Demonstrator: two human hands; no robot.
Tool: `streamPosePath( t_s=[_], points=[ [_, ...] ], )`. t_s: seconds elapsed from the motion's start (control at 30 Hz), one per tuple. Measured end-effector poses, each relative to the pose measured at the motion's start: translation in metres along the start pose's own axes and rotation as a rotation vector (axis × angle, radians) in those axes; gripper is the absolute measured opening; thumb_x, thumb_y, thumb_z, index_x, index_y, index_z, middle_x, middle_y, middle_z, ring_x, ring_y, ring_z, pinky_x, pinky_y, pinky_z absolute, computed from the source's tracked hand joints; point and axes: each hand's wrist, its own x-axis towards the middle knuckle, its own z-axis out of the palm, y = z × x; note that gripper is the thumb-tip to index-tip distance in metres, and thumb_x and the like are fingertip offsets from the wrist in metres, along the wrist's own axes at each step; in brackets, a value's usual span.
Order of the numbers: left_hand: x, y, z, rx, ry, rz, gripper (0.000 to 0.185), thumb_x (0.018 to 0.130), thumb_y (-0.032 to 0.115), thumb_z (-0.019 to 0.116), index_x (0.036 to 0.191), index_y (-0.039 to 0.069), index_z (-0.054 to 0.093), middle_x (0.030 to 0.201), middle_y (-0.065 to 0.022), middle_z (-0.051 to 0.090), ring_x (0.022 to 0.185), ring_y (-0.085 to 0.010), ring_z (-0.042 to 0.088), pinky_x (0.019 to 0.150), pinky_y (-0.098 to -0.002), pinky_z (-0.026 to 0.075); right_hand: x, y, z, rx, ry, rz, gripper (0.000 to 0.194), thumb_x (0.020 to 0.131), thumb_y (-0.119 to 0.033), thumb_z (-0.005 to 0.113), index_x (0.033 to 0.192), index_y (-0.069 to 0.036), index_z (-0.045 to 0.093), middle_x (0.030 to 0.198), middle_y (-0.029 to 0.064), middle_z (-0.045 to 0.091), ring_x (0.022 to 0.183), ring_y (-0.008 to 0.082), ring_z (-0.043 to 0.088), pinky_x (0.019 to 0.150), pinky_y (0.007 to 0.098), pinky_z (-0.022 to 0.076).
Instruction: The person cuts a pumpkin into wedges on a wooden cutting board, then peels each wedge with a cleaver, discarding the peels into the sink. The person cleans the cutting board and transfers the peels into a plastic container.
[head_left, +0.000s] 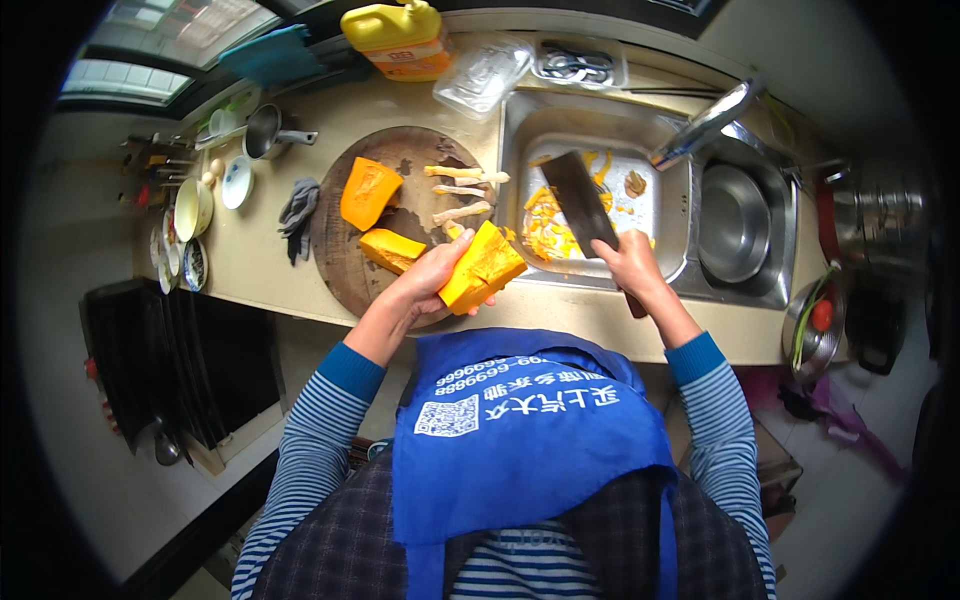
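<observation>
My left hand (429, 279) grips a thick piece of orange pumpkin (484, 270) at the front right edge of a round wooden chopping board (337, 255). In my right hand (636, 262) is the handle of a dark, broad-bladed cleaver (576, 199), whose blade is over the left sink basin. The blade and the pumpkin piece are apart. Two more pumpkin pieces lie on the board, a larger one (370, 193) and a slimmer one (391, 250). Pale peeled strips (461, 213) lie at the board's right side. Orange peelings (551, 232) are scattered in the basin.
The steel sink (675, 225) has a faucet (709, 124) and a metal bowl (731, 225) in its right basin. Grey gloves (300, 210), a saucepan (262, 135) and bowls (193, 208) stand left. Behind are a yellow jug (397, 41) and clear plastic containers (484, 73). A colander (810, 337) is right.
</observation>
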Motion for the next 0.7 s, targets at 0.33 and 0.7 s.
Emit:
streamPosePath(
  t_s=[0.33, 0.7],
  points=[
    [-0.082, -0.043, -0.143, -0.220, 0.719, 0.713, 0.058, 0.096, 0.050, 0.047, 0.121, -0.001, 0.055, 0.109, -0.0094, 0.065, 0.093, -0.0196, 0.065, 0.080, -0.0328, 0.053, -0.018, 0.013, 0.019, 0.102, -0.071, 0.160, 0.042, 0.089, -0.023, 0.064, 0.054, -0.001, 0.055, 0.040, 0.0048, 0.048, 0.032, 0.0139, 0.048, 0.033, 0.0306, 0.0368],
    [-0.047, -0.071, -0.222, 0.859, 1.434, 0.868, 0.037, 0.095, 0.032, 0.057, 0.112, -0.001, 0.060, 0.093, -0.0149, 0.058, 0.088, -0.0302, 0.056, 0.081, -0.0391, 0.045, -0.027, 0.000, 0.038, 0.067, -0.179, 0.170, 0.032, 0.087, -0.021, 0.066, 0.070, 0.006, 0.062, 0.046, 0.0050, 0.050, 0.035, 0.0148, 0.049, 0.034, 0.0315, 0.0383]
  ],
)
